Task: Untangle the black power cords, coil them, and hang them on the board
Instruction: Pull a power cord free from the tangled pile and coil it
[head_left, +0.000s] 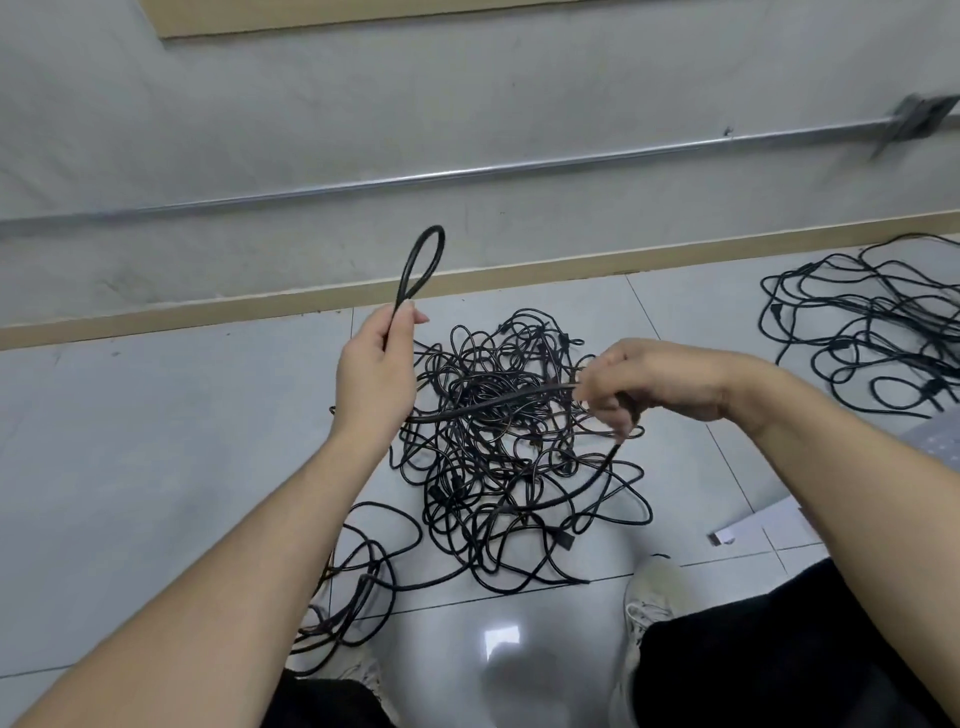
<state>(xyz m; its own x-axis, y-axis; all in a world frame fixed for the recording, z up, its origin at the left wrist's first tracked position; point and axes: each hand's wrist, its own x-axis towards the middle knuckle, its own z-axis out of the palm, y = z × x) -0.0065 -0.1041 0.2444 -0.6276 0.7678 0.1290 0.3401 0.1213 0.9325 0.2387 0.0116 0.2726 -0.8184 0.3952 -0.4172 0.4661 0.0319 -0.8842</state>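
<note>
Left hand (375, 371) pinches a cord (422, 260) loop; right hand (631, 384) seemingly grips its run above the tangle (509, 457).

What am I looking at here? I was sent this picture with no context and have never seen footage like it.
There is no machine: this is one picture from a camera worn on a person's head, looking down at their bare arms. The left hand pinches a loop of black cord upright. The right hand grips the same cord further along. Below, on the tiled floor, lies a big tangle of cords. A looser second pile lies to the right, by the wall. The person's pale shoe shows below.
</note>
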